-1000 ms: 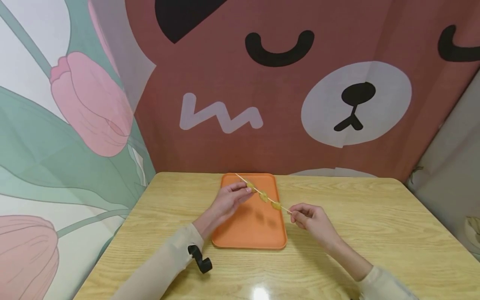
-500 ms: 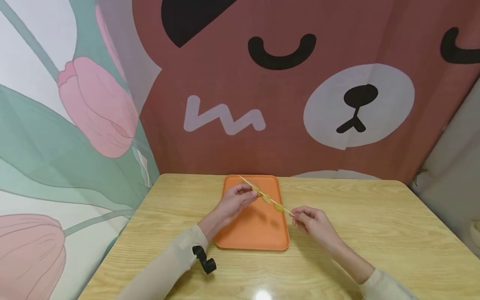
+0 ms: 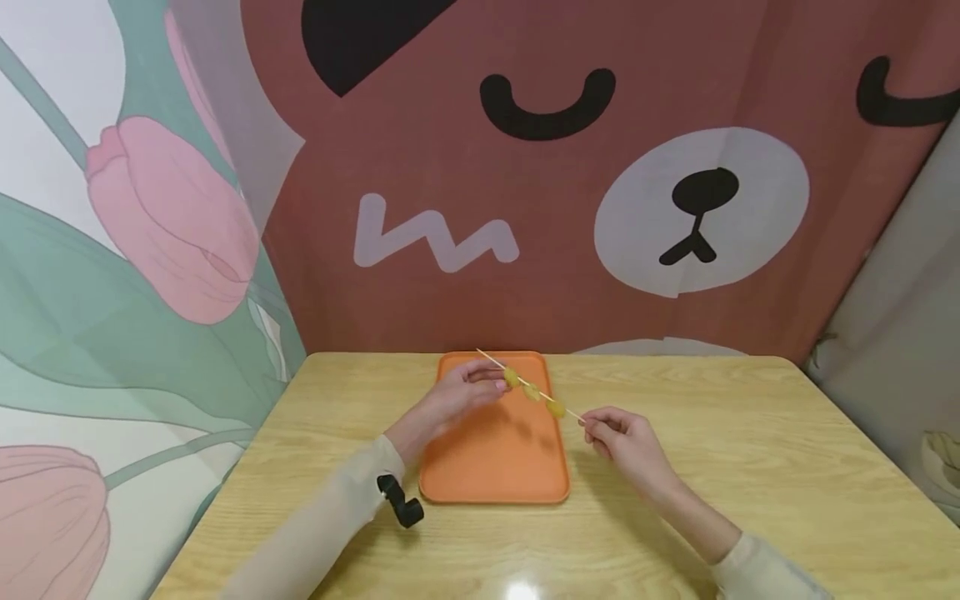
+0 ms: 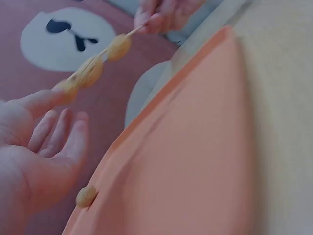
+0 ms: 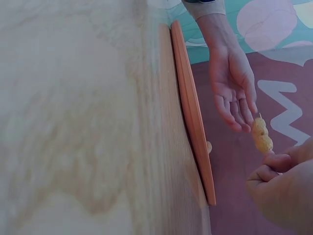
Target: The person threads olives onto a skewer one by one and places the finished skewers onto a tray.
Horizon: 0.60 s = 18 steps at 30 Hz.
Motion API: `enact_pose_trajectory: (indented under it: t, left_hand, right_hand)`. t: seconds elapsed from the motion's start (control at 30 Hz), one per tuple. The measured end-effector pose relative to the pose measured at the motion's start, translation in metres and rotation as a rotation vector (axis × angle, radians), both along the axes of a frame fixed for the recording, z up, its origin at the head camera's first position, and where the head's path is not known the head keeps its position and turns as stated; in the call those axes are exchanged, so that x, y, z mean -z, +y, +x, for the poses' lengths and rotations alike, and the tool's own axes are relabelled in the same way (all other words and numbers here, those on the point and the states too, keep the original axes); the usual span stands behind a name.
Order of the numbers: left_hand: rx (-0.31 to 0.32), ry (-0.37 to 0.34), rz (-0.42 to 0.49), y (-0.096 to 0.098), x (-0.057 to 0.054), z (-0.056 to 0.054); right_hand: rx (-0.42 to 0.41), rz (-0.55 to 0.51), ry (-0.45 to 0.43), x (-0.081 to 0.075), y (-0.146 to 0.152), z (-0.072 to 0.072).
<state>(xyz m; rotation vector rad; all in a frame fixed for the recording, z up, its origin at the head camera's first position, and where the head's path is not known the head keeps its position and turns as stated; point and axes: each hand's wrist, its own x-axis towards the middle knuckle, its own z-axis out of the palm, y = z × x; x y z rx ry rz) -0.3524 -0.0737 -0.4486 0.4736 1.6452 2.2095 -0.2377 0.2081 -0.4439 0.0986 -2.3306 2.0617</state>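
My right hand pinches the lower end of a thin wooden skewer, which slants up to the left over the orange tray. Three yellowish, rounded food pieces are threaded along it, with the middle piece and the one nearest the right hand fully visible in the left wrist view. My left hand is beside the farthest piece, its thumb tip overlapping that piece in the left wrist view. The other left fingers are spread and relaxed, curled round nothing.
Another yellowish piece lies by the tray's rim in the left wrist view. The tray stands on a light wooden table at its far edge. A printed bear curtain hangs right behind, and a flowered curtain hangs at the left.
My left fingers have loosened from the farthest piece and drawn slightly left, so it shows more fully. My right hand keeps its pinch on the skewer. The head view has shifted a little.
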Motion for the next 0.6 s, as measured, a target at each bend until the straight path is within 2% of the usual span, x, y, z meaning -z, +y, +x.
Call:
enact_pose_trajectory:
  t: [0.1,0.27,0.4,0.6]
  left_hand:
    - [-0.038,0.021,-0.07,-0.006,-0.005,-0.007]
    - [-0.181,0.071,-0.277,-0.012,-0.012,-0.016]
    - [-0.263,0.131,-0.407,-0.01,-0.012,-0.026]
    - [-0.381,0.407,-0.664,-0.005,-0.006,-0.04]
  right_hand:
    - [0.04,-0.008,-0.001,-0.001,0.002,0.001]
    - [0.111,-0.005,-0.014,0.0,0.009,0.002]
    - [0.15,0.009,-0.02,0.002,0.017,0.0]
    - [0.15,0.006,-0.034,0.003,0.026,0.0]
